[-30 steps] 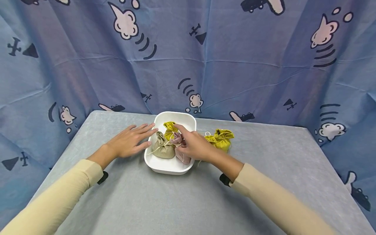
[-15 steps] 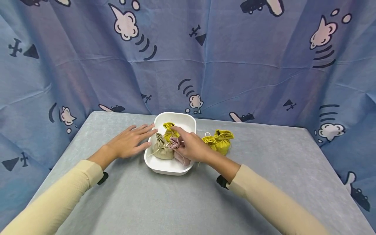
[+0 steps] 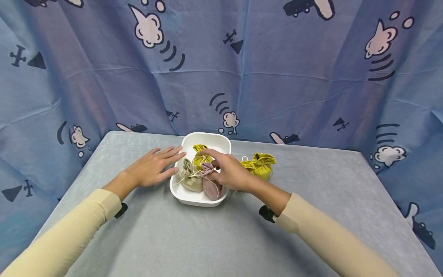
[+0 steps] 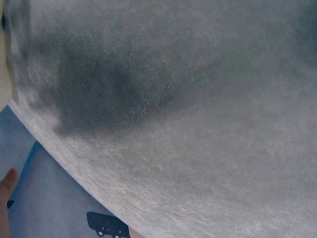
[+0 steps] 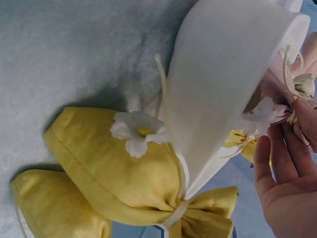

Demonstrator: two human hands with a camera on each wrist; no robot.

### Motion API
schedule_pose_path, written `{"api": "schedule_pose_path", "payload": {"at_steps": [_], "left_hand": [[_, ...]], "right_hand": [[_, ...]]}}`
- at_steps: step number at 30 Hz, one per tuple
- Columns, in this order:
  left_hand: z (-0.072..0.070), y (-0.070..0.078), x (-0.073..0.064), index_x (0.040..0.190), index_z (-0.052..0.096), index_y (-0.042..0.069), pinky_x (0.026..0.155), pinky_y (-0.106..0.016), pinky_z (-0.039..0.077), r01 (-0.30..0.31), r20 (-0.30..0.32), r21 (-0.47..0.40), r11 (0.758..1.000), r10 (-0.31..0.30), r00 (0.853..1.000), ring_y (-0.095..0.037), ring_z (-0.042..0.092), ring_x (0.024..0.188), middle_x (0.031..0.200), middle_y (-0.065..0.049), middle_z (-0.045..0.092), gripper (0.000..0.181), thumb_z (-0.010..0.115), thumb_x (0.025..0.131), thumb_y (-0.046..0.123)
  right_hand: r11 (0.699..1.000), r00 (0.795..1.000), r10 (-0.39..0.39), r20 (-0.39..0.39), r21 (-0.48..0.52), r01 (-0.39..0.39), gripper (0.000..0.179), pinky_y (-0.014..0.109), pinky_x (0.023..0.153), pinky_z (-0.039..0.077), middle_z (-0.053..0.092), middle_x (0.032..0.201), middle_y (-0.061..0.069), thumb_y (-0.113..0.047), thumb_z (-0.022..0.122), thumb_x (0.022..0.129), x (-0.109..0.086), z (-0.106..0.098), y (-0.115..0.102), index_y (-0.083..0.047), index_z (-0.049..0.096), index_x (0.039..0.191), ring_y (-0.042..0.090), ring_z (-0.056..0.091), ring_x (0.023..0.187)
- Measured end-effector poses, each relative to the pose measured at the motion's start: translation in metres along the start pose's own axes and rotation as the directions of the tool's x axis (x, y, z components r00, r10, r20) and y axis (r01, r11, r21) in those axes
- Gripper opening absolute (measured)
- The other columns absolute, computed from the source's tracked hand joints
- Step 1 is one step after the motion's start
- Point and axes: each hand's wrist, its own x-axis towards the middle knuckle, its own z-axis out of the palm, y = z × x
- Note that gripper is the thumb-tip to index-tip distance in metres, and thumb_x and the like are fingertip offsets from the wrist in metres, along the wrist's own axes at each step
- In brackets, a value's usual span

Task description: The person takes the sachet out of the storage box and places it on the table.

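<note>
A white plastic tub (image 3: 199,202) holds a beige drawstring pouch (image 3: 191,183), a yellow drawstring pouch (image 3: 199,161) behind it and a pink drawstring pouch (image 3: 212,190) at the right. My right hand (image 3: 231,171) reaches over the tub's right rim and pinches the gathered neck of the pink pouch, whose body hangs toward the front. The right wrist view shows the fingers and thumb at its tied cord (image 5: 292,116). At the tub's left side, my left hand (image 3: 150,168) lies with straight, spread fingers, their tips at the rim. Only a fingertip (image 4: 10,179) shows in the left wrist view.
Just right of the tub, two more yellow pouches lie on the grey table (image 3: 194,242); one pouch (image 5: 114,163) carries a white flower, the other pouch (image 5: 57,208) lies beside it. A blue patterned curtain (image 3: 207,69) hangs behind the table.
The pink pouch's body has swung a little toward the front and more of it shows. My right hand has shifted slightly with it; the left hand stays in place.
</note>
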Motion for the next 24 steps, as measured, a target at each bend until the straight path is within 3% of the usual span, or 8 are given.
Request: {"api": "schedule_pose_path", "payload": {"at_steps": [9, 24], "left_hand": [[0.001, 0.000, 0.000, 0.158, 0.030, 0.022, 0.113, -0.063, 0.025, -0.005, -0.009, 0.011, 1.000, 0.006, 1.000, -0.033, 0.028, 0.147, 0.163, -0.004, 0.025, 0.061, 0.037, 0.105, 0.050], [0.001, 0.002, 0.001, 0.158, 0.032, 0.020, 0.112, -0.065, 0.024, -0.005, -0.008, 0.005, 1.000, 0.005, 1.000, -0.035, 0.028, 0.147, 0.163, -0.006, 0.025, 0.060, 0.038, 0.105, 0.049]], "right_hand": [[1.000, 1.000, -0.004, 0.007, 0.007, 0.004, 0.067, 0.042, 0.094, 0.053, 0.070, 0.120, 0.011, 0.005, 0.075, 0.085, -0.005, -0.004, -0.005, -0.011, 0.048, 0.144, 0.019, 0.068, 0.109], [0.999, 1.000, 0.003, -0.007, 0.044, -0.003, 0.067, 0.040, 0.089, 0.055, 0.073, 0.112, 0.012, 0.004, 0.076, 0.084, -0.010, -0.014, -0.010, -0.006, 0.048, 0.145, 0.017, 0.070, 0.102]]}}
